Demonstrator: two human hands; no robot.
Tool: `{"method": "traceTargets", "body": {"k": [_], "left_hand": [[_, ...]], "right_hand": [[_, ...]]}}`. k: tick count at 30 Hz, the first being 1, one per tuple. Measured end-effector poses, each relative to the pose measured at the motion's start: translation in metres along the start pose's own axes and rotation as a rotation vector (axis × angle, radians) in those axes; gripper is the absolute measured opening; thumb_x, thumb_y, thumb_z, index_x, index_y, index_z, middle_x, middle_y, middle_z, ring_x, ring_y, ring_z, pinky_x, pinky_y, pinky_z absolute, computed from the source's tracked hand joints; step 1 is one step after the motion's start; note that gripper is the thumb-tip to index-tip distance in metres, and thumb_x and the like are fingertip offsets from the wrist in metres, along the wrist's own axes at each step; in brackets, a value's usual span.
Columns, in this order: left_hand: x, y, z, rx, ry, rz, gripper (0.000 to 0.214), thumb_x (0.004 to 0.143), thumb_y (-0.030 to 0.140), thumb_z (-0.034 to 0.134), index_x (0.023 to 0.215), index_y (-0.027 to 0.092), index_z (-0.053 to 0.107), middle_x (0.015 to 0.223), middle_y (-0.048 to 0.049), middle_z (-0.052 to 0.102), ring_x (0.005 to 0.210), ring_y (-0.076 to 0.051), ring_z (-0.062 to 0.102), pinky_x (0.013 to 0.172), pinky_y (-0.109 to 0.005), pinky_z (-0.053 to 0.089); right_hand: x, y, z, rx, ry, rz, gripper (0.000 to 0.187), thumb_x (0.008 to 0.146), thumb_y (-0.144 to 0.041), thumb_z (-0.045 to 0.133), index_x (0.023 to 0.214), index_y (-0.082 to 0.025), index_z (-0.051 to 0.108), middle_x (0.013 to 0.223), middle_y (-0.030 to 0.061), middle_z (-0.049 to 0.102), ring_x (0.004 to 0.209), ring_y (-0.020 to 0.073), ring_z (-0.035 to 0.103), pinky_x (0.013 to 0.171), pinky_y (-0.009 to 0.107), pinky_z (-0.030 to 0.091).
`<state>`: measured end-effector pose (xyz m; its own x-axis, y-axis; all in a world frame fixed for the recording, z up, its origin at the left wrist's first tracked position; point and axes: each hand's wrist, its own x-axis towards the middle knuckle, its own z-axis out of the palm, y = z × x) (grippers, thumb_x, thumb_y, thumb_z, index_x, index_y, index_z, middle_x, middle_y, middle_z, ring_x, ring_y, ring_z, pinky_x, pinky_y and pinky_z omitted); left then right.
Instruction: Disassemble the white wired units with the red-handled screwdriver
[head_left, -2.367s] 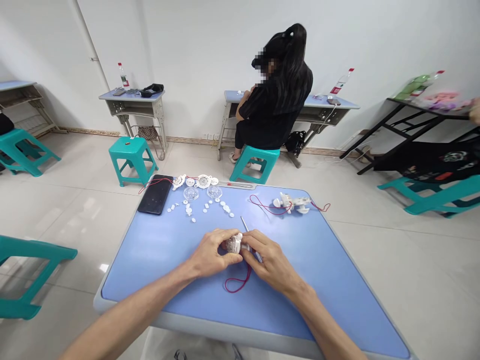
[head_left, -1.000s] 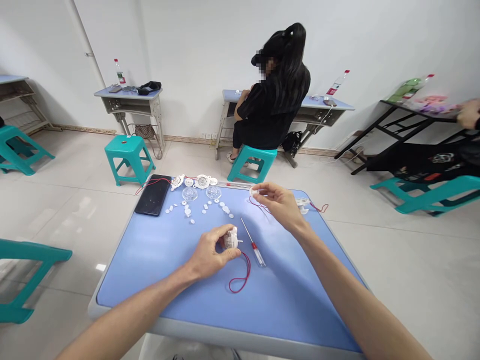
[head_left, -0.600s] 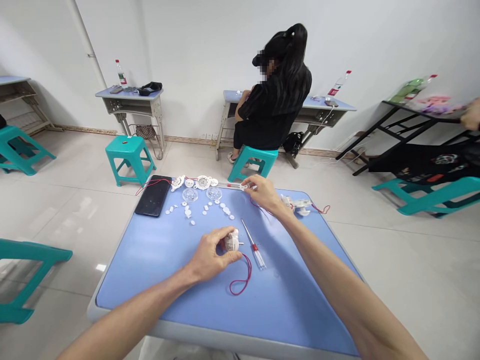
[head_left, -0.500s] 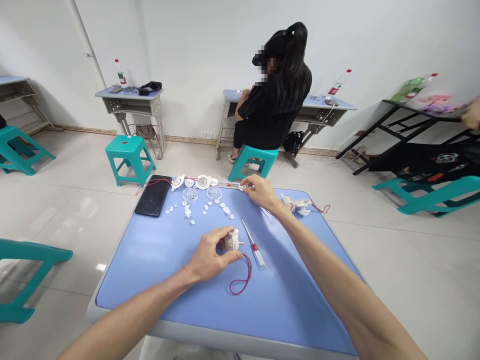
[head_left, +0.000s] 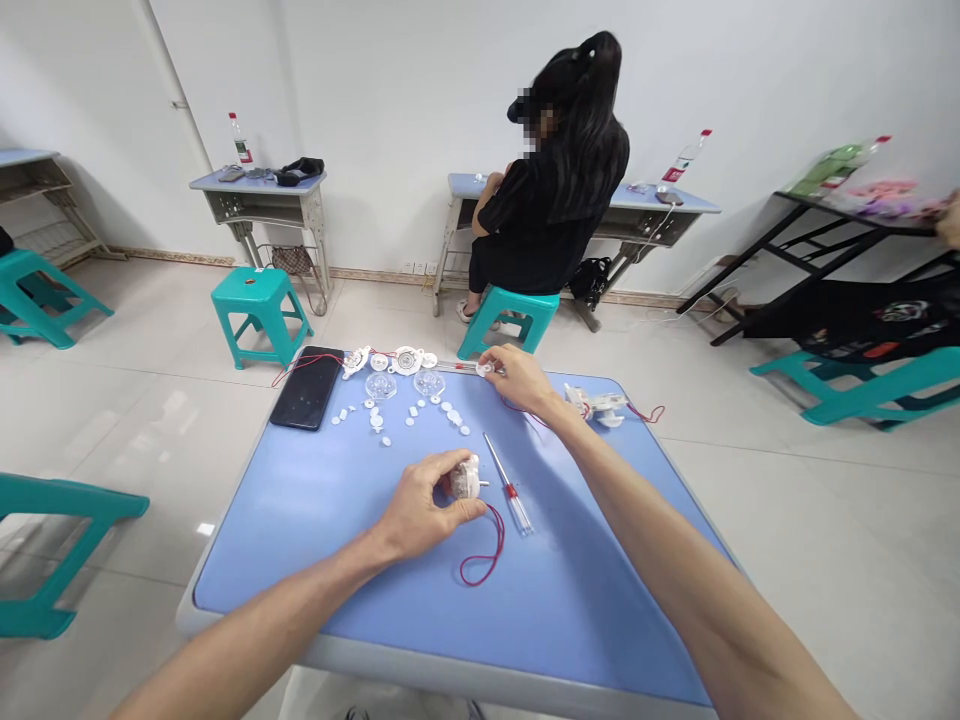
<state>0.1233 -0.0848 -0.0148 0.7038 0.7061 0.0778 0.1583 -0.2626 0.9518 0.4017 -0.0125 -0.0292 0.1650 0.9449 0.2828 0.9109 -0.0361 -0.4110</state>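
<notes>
Near the middle of the blue table [head_left: 315, 560], my left hand [head_left: 420, 505] is closed around a small whitish plastic mechanism [head_left: 466, 479] with a short pin sticking out to the right. A loop of red cord [head_left: 484, 570] trails from it onto the tabletop. At the far edge, my right hand [head_left: 517, 378] pinches a small white plastic disc [head_left: 486, 369]. A screwdriver [head_left: 511, 490] with a clear and red handle lies between the hands. Small white plastic pieces [head_left: 376, 420] and two clear plastic covers [head_left: 381, 386] lie beyond my left hand.
A black phone [head_left: 307, 390] rests at the far left corner. White round housings [head_left: 409, 360] line the far edge, and another white assembly with red cord [head_left: 596, 405] sits far right. A person in black [head_left: 559, 200] sits on a green stool [head_left: 517, 315] beyond the table.
The view has shifted slightly. My right hand stays at the far edge with the white disc, and my left hand keeps its hold on the mechanism.
</notes>
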Motion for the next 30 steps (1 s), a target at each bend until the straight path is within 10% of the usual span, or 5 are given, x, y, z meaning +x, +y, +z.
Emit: {"method": "traceTargets", "body": {"k": [30], "left_hand": [[0.002,-0.001,0.000,0.043,-0.029,0.040,0.053,0.075,0.030,0.073,0.124,0.015,0.062,0.091,-0.0047,0.065,0.077,-0.016,0.052,0.075,-0.028,0.045]], "right_hand": [[-0.018,-0.017,-0.021,0.001,0.092,-0.039,0.038,0.076,-0.014,0.057,0.114,-0.018,0.054,0.115,0.0136,0.054,0.098,0.0277,0.058,0.085,0.042,0.049]]}}
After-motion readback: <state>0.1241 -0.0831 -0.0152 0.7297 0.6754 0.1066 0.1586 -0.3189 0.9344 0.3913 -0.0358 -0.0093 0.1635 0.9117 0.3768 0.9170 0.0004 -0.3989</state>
